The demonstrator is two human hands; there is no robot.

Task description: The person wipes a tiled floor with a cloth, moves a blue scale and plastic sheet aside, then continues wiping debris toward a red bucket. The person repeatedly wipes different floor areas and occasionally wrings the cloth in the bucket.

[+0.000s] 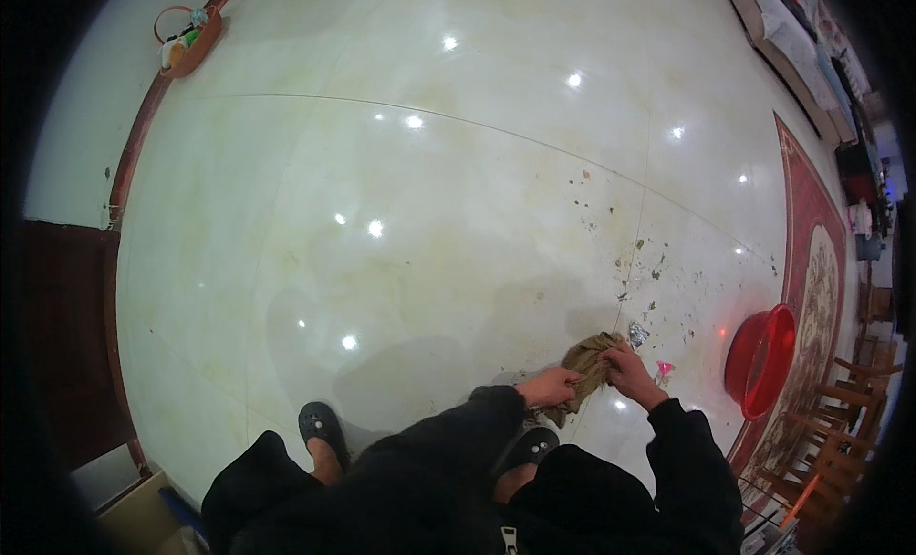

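A brown cloth (588, 360) hangs bunched between my two hands, low in front of my right foot. My left hand (549, 387) pinches its left side. Its upper right part is gripped by my right hand (632, 373). Just beyond the right hand, a crumpled silvery wrapper (638, 334) lies on the pale tiled floor (444, 269). A small pink scrap (665, 369) is to the right of that hand. Dark green and brown bits of debris (655, 274) are scattered across the tiles beyond the cloth.
To the right, a red plastic basin (760, 362) stands by a red patterned rug (823, 269). Wooden chairs (830, 426) are at the lower right. An orange-brown basket (193, 50) holding several items sits against the left wall. My dark clogs (320, 422) are on the floor.
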